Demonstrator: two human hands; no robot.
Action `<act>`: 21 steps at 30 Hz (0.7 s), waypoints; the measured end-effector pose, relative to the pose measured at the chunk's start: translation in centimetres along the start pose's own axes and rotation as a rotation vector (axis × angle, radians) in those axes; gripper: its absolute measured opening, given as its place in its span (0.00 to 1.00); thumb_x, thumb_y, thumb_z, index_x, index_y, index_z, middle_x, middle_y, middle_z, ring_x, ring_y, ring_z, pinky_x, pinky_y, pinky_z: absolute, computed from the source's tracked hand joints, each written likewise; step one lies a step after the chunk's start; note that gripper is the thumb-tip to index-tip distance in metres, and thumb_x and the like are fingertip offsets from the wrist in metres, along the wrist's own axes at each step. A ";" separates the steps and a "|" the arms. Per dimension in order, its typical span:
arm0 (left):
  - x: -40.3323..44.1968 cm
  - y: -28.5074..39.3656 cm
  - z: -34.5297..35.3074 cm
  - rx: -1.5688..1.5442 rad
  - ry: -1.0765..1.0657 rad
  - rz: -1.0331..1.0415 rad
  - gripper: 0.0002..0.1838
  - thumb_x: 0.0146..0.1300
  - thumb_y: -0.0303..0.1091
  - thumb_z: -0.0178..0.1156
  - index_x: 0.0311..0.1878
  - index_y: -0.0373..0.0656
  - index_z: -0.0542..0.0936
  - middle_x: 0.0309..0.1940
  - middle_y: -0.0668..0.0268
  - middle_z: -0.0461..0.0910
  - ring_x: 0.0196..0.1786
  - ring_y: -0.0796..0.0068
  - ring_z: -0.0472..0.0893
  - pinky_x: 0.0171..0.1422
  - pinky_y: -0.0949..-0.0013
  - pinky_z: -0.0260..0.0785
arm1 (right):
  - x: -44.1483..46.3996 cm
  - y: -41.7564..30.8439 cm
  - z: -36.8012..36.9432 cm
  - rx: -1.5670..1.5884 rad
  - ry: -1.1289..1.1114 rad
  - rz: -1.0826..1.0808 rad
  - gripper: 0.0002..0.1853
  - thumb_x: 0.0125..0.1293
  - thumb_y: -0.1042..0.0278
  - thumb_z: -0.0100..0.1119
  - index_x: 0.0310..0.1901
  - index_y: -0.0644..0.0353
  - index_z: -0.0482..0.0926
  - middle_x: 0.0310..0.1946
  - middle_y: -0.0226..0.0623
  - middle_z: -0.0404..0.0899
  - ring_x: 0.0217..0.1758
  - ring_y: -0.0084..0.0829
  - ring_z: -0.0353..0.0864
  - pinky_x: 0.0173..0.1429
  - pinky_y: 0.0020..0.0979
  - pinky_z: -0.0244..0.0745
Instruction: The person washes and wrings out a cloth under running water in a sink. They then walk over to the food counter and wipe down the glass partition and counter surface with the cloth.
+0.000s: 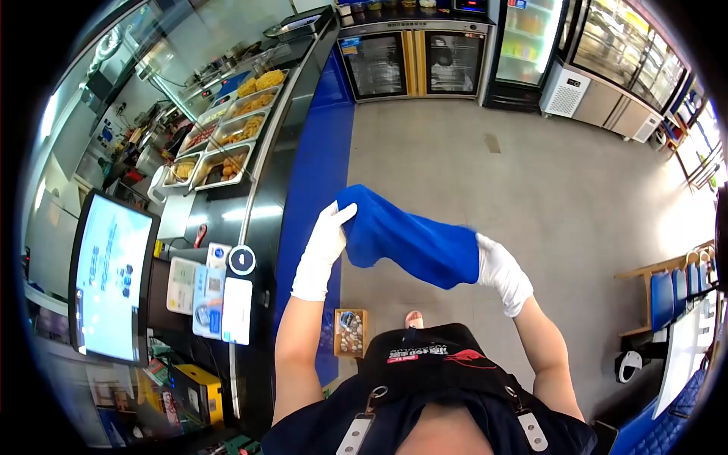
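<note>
Now, monitor: lit, standing at the far left.
Food trays: metal, filled, in rows on the dark counter.
Left hand: white-gloved, thumb and fingers pinched on the cloth's upper left end.
Wooden box: on the floor near the counter, holding pale rounded pieces, too small to identify.
Blue cloth: hanging in the air between both hands, sagging, sloping down rightward.
Right hand: white-gloved, closed around the cloth's right end.
Drinks fridge: lit, well apart, beyond the floor.
</note>
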State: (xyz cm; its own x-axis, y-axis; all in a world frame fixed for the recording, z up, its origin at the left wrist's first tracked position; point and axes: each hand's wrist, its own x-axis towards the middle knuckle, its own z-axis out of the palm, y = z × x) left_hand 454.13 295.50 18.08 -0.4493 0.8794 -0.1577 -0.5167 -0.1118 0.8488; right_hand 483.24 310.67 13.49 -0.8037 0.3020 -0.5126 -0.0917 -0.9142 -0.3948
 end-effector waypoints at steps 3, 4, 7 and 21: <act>5.7 1.9 -2.4 0.294 -0.076 0.035 0.20 0.59 0.28 0.59 0.54 0.32 0.72 0.46 0.58 0.78 0.49 0.68 0.77 0.58 0.67 0.69 | 4.5 -3.2 -1.0 0.137 -0.006 0.259 0.33 0.71 0.49 0.37 0.61 0.76 0.59 0.56 0.55 0.71 0.59 0.45 0.72 0.65 0.41 0.63; 7.2 2.2 -3.3 0.404 -0.096 0.041 0.21 0.59 0.28 0.59 0.54 0.31 0.72 0.47 0.58 0.78 0.49 0.68 0.77 0.58 0.67 0.69 | 5.4 -4.1 -0.6 0.010 -0.081 0.196 0.34 0.70 0.54 0.44 0.61 0.82 0.55 0.56 0.58 0.70 0.59 0.44 0.72 0.65 0.39 0.64; 12.5 3.9 -6.1 0.835 0.042 -0.276 0.26 0.57 0.30 0.61 0.58 0.28 0.69 0.49 0.55 0.77 0.50 0.67 0.76 0.60 0.68 0.67 | 10.7 -7.3 -0.9 -0.480 0.191 -0.201 0.32 0.62 0.66 0.56 0.62 0.78 0.58 0.56 0.54 0.71 0.58 0.39 0.73 0.63 0.35 0.65; 25.8 6.5 -7.6 1.610 0.129 -0.039 0.14 0.47 0.39 0.69 0.34 0.40 0.84 0.37 0.59 0.77 0.45 0.58 0.76 0.53 0.63 0.68 | 30.4 -31.9 8.8 -1.745 -0.473 -0.473 0.06 0.48 0.68 0.63 0.23 0.61 0.80 0.55 0.41 0.71 0.61 0.41 0.64 0.63 0.41 0.60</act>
State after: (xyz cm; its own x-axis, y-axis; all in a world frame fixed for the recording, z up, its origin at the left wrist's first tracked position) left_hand 433.64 313.93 15.71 -0.5531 0.8178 -0.1591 0.6958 0.5585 0.4516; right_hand 456.56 346.60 17.25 -0.9983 0.0458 -0.0357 0.0556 0.5768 -0.8150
